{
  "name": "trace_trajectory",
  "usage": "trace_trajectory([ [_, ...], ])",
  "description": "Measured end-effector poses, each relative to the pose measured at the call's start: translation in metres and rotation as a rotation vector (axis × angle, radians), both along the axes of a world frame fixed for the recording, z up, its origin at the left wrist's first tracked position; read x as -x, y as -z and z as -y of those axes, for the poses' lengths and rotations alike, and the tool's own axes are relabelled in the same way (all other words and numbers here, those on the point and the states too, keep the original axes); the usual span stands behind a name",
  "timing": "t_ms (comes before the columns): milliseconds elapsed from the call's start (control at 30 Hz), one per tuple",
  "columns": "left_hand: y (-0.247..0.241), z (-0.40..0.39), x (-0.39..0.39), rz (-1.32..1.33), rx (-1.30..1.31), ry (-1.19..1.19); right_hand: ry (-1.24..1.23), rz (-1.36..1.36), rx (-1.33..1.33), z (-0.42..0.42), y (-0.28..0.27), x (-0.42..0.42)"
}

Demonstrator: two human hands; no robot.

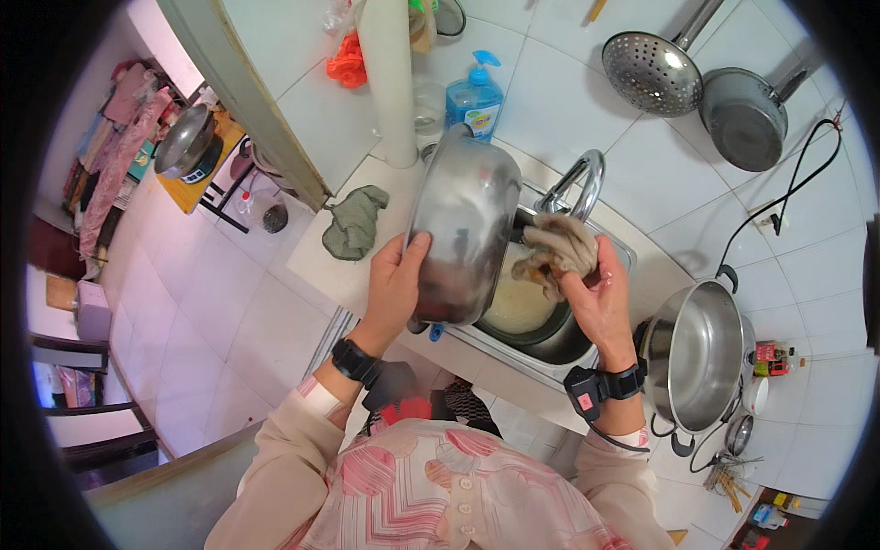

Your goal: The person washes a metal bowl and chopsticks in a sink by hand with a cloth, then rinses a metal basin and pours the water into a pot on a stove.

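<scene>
A stainless steel pot (462, 227) is tipped on its side over the left part of the sink (615, 258), its outer surface facing me. My left hand (393, 285) grips its left edge, thumb lying on the metal. In my right hand (601, 302) is a bunched, wet-looking beige cloth (567, 247), held to the right of the pot. Below the cloth, a dark round basin (550, 333) in the sink contains cloudy, pale liquid (515, 302). The pot hides part of this basin. The chrome faucet (588, 182) curves behind the cloth.
A crumpled green cloth (354, 223) lies on the counter (309, 265), left of the pot. Behind stand a blue soap pump bottle (474, 100) and a white vertical pipe (388, 82). A large electric steel pot (705, 357) is at right. A skimmer (650, 72) and saucepan (746, 120) hang above.
</scene>
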State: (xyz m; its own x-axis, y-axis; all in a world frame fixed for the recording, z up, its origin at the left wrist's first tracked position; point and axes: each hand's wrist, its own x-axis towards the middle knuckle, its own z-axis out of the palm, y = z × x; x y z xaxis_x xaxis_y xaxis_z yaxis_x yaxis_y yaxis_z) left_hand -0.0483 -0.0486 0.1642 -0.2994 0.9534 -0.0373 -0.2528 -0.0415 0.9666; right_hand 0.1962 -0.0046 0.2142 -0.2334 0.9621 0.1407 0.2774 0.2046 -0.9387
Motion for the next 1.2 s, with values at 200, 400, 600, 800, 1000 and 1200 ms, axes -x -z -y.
trace_trajectory([
  [200, 0.003, -0.014, -0.014, -0.174, -0.064, 0.055, -0.064, 0.312, -0.582, -0.010, 0.002, 0.073],
  [400, 0.013, -0.017, -0.011, -0.368, -0.175, 0.048, 0.072, 0.195, -0.564, -0.059, 0.028, 0.088],
  [600, 0.007, -0.013, -0.002, -0.518, -0.268, 0.105, 0.251, 0.052, -0.186, -0.091, 0.005, 0.074],
  [800, 0.005, -0.022, 0.008, -0.586, -0.264, 0.099, 0.259, 0.369, -0.685, -0.039, 0.027, 0.099],
  [1000, -0.006, -0.021, 0.007, -0.628, -0.276, 0.137, 0.209, 0.281, -0.685, -0.043, 0.020, 0.089],
  [1200, -0.016, -0.018, 0.015, -0.813, -0.400, 0.131, 0.332, 0.189, -0.463, -0.113, 0.017, 0.061],
])
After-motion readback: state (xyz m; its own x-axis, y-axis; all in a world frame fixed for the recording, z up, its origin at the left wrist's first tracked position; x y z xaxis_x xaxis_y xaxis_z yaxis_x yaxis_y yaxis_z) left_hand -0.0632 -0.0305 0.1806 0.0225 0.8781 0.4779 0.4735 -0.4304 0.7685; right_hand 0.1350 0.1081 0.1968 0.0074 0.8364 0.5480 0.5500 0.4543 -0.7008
